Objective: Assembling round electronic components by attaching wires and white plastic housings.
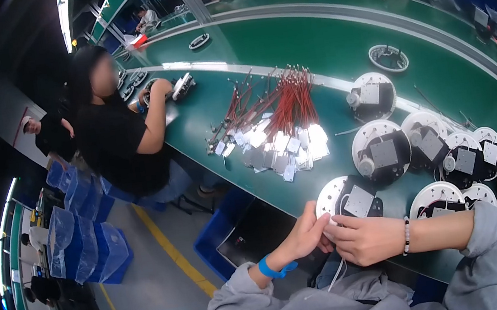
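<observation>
A co-worker in a black shirt sits far left beside stacked blue bins. Mid-table lies one bundle of red wires with white tags. The left hand and right hand meet, fingers pinched on a thin white wire, touching the nearest round white lamp base; roughly ten more crowd rightward.

The person wears a grey sweatshirt with both sleeves pushed up the forearms, a blue band on the wrist of the left hand, and a pale bead bracelet by the right hand.
</observation>
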`<action>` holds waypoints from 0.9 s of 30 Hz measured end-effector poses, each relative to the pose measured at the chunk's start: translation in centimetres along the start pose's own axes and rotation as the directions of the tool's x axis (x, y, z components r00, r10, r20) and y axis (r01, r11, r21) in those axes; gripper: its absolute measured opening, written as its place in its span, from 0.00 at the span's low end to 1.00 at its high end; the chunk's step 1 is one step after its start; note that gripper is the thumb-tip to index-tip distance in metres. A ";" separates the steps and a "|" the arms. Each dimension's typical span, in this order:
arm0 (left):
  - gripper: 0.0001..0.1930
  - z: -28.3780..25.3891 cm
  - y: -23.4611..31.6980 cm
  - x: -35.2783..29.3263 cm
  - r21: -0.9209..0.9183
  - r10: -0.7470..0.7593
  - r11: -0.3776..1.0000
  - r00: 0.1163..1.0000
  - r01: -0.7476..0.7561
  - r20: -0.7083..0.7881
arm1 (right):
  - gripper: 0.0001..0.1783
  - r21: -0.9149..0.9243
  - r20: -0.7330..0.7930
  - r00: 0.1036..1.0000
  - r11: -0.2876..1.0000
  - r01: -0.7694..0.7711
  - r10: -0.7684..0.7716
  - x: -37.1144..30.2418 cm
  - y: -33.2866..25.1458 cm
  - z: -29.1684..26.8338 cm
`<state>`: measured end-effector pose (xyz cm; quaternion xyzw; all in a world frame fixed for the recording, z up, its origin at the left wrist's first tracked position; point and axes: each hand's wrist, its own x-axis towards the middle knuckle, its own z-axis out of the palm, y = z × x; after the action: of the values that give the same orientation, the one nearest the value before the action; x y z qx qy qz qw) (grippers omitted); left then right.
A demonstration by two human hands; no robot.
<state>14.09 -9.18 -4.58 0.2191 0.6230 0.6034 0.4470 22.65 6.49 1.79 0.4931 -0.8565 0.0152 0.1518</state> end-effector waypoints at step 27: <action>0.12 2.1 -0.8 1.1 -0.036 0.037 0.999 0.999 -0.037 0.015 | 0.14 0.859 -0.373 0.439 0.483 -0.171 0.818 -0.1 4.5 -4.6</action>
<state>15.49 -7.21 -5.38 0.2271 0.6044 0.6210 0.4443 20.03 9.69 6.70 0.1438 -0.7384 0.5991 0.2741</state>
